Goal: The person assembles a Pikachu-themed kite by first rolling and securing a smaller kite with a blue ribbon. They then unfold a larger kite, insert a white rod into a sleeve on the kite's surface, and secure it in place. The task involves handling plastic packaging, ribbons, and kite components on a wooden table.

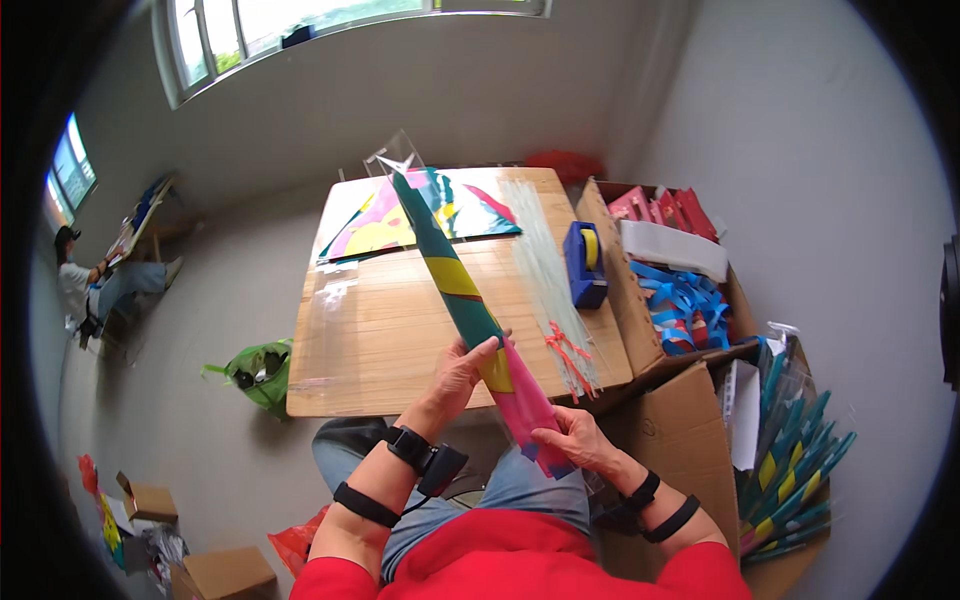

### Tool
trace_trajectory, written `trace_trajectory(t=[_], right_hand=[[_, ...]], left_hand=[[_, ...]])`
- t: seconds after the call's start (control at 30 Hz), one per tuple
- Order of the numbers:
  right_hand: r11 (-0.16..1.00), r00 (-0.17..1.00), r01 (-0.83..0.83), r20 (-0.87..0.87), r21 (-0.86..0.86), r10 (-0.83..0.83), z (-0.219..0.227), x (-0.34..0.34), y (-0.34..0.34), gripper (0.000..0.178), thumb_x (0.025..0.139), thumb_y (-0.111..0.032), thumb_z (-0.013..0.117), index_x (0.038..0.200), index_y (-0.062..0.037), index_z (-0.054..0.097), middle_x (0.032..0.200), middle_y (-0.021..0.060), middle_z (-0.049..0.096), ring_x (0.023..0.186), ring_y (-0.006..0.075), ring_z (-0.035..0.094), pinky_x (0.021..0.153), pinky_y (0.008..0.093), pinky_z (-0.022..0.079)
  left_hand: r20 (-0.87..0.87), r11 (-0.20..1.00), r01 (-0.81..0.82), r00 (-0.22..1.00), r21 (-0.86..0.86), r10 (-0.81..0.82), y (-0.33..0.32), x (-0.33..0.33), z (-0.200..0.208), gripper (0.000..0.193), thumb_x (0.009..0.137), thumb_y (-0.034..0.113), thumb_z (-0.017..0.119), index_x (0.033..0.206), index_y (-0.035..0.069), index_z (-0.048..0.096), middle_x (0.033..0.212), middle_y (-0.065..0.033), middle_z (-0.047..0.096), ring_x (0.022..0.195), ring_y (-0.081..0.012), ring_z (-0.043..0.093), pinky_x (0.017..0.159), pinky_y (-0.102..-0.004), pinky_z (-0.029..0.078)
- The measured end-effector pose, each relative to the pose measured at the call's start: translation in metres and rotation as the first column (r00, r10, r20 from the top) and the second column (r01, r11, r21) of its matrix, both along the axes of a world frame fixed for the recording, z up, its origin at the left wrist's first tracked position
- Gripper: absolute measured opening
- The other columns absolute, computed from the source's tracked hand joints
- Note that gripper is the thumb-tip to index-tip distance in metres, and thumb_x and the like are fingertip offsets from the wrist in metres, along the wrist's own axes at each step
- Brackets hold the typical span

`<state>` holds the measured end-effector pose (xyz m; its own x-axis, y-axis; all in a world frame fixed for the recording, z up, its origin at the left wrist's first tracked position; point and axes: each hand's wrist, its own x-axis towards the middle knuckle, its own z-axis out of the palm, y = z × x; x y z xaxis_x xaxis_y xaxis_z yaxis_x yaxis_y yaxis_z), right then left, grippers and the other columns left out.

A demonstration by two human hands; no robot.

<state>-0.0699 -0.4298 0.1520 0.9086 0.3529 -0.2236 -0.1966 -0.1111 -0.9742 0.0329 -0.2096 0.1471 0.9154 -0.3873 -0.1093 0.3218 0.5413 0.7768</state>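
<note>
I hold a long rolled bundle (462, 290) in green, yellow and pink, wrapped in a clear plastic sleeve, pointing away over a wooden table (380, 340). My left hand (462, 372) grips its middle. Around the pink near end my right hand (572, 438) is closed, above my lap. The sleeve's far tip (398, 158) sticks up past the table's back edge. Flat colourful sheets (400, 215) lie on the far part of the table.
A blue tape dispenser (585, 262), thin clear rods (545, 270) and red twist ties (566, 348) lie on the table's right. Open cardboard boxes (690, 420) at right hold blue ribbons (690, 305) and several rolled bundles (795, 470). A green bag (258, 370) sits on the floor. A person (95, 285) sits far left.
</note>
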Motion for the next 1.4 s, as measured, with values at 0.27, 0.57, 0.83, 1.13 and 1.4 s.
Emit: trace_trajectory(t=[0.27,0.57,0.83,1.13,1.4], right_hand=[[0.912,0.800,0.396,0.529,-0.109,-0.285,0.199,-0.067,-0.099,0.102,0.080,-0.034,0.082,0.152,0.0028,0.019,0.150,0.0191,0.039,0.140,0.0262,0.036,0.115,0.0390,0.027],[0.284,0.122,0.956,0.981,-0.075,-0.151,0.357,-0.215,-0.128,0.033,0.101,-0.014,0.054,0.130,0.0008,0.053,0.119,0.0150,0.066,0.112,0.0231,0.064,0.103,0.0368,0.046],[-0.142,-0.042,0.988,0.793,-0.056,-0.608,0.190,-0.290,-0.285,0.014,0.094,-0.008,0.063,0.104,0.0024,0.062,0.093,0.0018,0.065,0.083,0.0075,0.057,0.078,0.0244,0.046],[-0.621,0.117,0.541,0.782,-0.567,-0.612,0.048,-0.264,-0.336,0.082,0.068,-0.017,0.085,0.137,0.0009,0.044,0.139,0.0227,0.047,0.130,0.0380,0.044,0.108,0.0445,0.037],[0.545,0.657,0.667,0.746,-0.507,-0.111,0.043,0.014,-0.069,0.023,0.086,-0.001,0.063,0.109,-0.0026,0.065,0.117,0.0150,0.065,0.111,0.0316,0.061,0.097,0.0390,0.047]], left_hand=[[0.583,0.953,0.297,0.765,0.055,-0.272,-0.153,-0.052,0.160,0.024,0.089,0.009,0.071,0.112,0.001,0.066,0.098,-0.0040,0.071,0.084,-0.0102,0.065,0.079,-0.0275,0.054],[0.797,0.869,0.397,0.400,0.295,-0.453,-0.222,-0.091,0.171,0.071,0.090,0.016,0.072,0.149,0.007,0.034,0.144,-0.0124,0.051,0.129,-0.0233,0.051,0.108,-0.0371,0.041],[0.368,0.823,0.380,0.758,0.423,-0.539,-0.106,-0.026,0.018,0.053,0.097,0.009,0.060,0.145,0.002,0.040,0.133,-0.0153,0.058,0.115,-0.0206,0.059,0.101,-0.0344,0.047],[0.229,0.776,0.074,0.934,0.626,-0.273,0.016,-0.015,-0.052,0.047,0.099,0.016,0.058,0.139,-0.003,0.044,0.125,-0.0172,0.063,0.110,-0.0211,0.062,0.097,-0.0330,0.049],[0.108,0.700,0.034,0.981,0.714,-0.158,0.045,-0.033,-0.130,0.035,0.098,0.015,0.059,0.129,-0.001,0.058,0.116,-0.0080,0.069,0.106,-0.0140,0.063,0.095,-0.0293,0.049]])
